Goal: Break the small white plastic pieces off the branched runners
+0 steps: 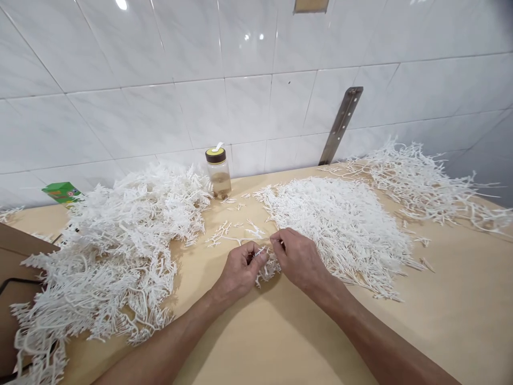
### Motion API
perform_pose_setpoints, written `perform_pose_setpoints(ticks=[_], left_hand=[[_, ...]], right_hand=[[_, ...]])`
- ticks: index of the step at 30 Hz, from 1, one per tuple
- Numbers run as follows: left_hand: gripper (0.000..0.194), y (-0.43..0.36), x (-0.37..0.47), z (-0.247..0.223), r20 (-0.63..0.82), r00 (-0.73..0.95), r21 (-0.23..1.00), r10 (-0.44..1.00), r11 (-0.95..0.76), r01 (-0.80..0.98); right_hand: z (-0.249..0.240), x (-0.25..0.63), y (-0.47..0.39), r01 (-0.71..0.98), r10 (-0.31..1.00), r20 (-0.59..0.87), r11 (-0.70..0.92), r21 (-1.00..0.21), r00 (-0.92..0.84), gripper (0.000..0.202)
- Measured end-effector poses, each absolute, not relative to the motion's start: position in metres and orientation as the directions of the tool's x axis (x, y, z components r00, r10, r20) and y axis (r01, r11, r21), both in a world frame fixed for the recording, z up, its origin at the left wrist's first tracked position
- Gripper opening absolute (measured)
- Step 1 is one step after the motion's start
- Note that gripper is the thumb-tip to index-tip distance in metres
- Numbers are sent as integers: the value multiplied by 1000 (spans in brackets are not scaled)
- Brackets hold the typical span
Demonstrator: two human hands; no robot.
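Observation:
My left hand [242, 267] is closed in a pinch on a white branched sprig [267, 270], which hangs below the fingers near the table's middle. Just to its right, my right hand [296, 256] is also pinched, with its fingertips near the sprig's upper end; what they hold is too small to make out. A few loose white sprigs [222, 233] lie on the table beyond my hands. A dense pile of white pieces [340, 224] spreads right beside my right hand. To the left stands a taller heap of white branches [132, 230].
A lidded clear jar [220, 179] with brownish liquid stands by the tiled wall. A metal strip [340, 126] leans on the wall. More white branches [425, 182] lie at the back right. A green packet [62, 192] and a cardboard box [18, 256] are at the left.

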State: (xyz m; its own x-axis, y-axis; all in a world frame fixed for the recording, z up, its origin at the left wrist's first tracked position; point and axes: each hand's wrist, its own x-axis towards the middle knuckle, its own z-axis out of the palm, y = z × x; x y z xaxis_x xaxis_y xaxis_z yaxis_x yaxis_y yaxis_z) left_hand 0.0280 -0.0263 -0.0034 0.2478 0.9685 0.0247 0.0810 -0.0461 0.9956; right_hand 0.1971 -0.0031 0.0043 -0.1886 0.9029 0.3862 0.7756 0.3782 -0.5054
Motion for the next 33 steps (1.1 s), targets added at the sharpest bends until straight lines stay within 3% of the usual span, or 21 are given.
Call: perform_pose_setpoints(ticks=[3, 7, 11, 15, 26, 33], left_hand=[[40, -26, 27, -1, 49, 237, 995, 970, -69, 76], [43, -20, 24, -4, 38, 126, 997, 991, -45, 57], [44, -17, 24, -8, 14, 107, 1000, 994, -15, 7], [42, -20, 26, -6, 6, 121, 1000, 993, -5, -7], [39, -20, 27, -2, 46, 87, 998, 995, -49, 36], [28, -22, 27, -8, 81, 101, 990, 992, -91, 106]], right_hand=[[3, 209, 4, 808, 858, 508, 349, -475, -73, 17], [18, 216, 2, 731, 809, 586, 371, -573, 49, 13], [29, 203, -11, 555, 857, 502, 476, -682, -118, 16], [26, 193, -16, 562, 889, 385, 456, -690, -248, 17], [26, 196, -14, 560, 974, 107, 202, -804, -199, 21], [25, 191, -16, 573, 978, 85, 181, -799, -189, 20]])
